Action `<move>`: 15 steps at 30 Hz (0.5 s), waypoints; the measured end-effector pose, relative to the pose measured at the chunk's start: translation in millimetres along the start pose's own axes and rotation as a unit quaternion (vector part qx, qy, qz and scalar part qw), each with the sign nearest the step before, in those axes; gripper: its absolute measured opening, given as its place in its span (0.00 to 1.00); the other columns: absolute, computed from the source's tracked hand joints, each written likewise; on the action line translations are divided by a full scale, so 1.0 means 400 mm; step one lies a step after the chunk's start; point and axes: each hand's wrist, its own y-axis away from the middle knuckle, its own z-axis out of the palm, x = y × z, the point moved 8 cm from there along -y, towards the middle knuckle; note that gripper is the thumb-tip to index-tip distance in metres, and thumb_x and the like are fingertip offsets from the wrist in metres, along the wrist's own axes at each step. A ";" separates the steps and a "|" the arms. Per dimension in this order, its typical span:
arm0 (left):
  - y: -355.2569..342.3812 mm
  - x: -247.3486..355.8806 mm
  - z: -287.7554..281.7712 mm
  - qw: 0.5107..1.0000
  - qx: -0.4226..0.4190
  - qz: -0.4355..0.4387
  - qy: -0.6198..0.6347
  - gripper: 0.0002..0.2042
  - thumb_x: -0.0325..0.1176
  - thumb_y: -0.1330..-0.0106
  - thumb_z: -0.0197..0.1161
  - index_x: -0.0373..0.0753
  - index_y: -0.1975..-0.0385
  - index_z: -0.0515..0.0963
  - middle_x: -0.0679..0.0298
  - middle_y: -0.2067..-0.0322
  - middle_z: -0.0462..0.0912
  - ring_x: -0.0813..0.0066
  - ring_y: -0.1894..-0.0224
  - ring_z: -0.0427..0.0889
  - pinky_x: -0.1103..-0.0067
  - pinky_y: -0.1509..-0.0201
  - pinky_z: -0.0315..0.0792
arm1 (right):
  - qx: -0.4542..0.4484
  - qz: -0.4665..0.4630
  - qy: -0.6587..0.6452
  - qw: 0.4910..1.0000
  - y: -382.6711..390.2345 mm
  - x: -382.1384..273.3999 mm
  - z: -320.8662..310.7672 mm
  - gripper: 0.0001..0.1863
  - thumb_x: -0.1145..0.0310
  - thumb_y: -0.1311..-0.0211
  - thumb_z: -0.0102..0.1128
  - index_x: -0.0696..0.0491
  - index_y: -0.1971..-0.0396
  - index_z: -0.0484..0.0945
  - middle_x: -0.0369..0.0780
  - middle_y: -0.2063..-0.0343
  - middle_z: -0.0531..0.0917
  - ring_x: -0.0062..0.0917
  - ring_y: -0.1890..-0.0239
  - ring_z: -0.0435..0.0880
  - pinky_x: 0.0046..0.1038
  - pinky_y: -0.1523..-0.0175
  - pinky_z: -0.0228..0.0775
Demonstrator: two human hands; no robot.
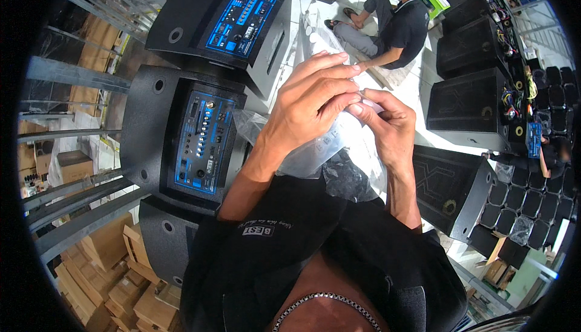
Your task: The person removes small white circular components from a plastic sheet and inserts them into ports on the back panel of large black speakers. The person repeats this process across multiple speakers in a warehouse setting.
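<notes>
My left hand (311,99) and my right hand (390,126) meet in front of my chest. Both pinch the top of a clear plastic bag (308,159), thumbs and fingertips almost touching. The exact edge between my fingertips is too small to make out. The bag hangs below my hands, and a crumpled dark piece (348,178) shows in or behind its lower part. Left of my left forearm stands a black speaker cabinet (145,120) with a blue-edged control panel (206,141) full of knobs and sockets.
Another speaker cabinet (242,17) stands beyond on the left. A seated person (399,35) is ahead on the tiled floor. Black speakers (466,99) line the right side, with wiring bundles (508,99) behind them. Metal rails (78,75) and cardboard boxes (109,247) lie to the left.
</notes>
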 end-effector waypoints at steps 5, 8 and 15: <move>0.007 0.004 0.003 1.000 -0.003 -0.006 -0.001 0.08 0.23 0.44 0.72 0.37 0.66 0.82 0.59 0.56 0.86 0.56 0.45 0.82 0.62 0.38 0.74 | 0.002 0.011 -0.004 1.000 0.008 0.008 -0.002 0.12 0.77 0.39 0.69 0.60 0.56 0.84 0.37 0.67 0.87 0.11 0.68 0.80 0.15 0.65 0.71; 0.008 0.014 0.005 1.000 0.002 -0.015 -0.002 0.06 0.23 0.44 0.71 0.36 0.68 0.82 0.56 0.56 0.87 0.53 0.46 0.83 0.62 0.40 0.75 | 0.009 0.015 -0.008 1.000 0.011 0.011 -0.001 0.11 0.76 0.39 0.69 0.60 0.56 0.85 0.34 0.68 0.85 0.09 0.70 0.76 0.14 0.68 0.67; 0.034 0.013 0.014 0.999 -0.007 -0.031 -0.011 0.07 0.24 0.42 0.71 0.35 0.67 0.80 0.56 0.55 0.87 0.53 0.43 0.82 0.60 0.36 0.73 | 0.005 0.039 0.026 0.999 0.024 0.034 -0.005 0.12 0.75 0.39 0.70 0.60 0.56 0.84 0.34 0.68 0.86 0.10 0.69 0.78 0.15 0.66 0.69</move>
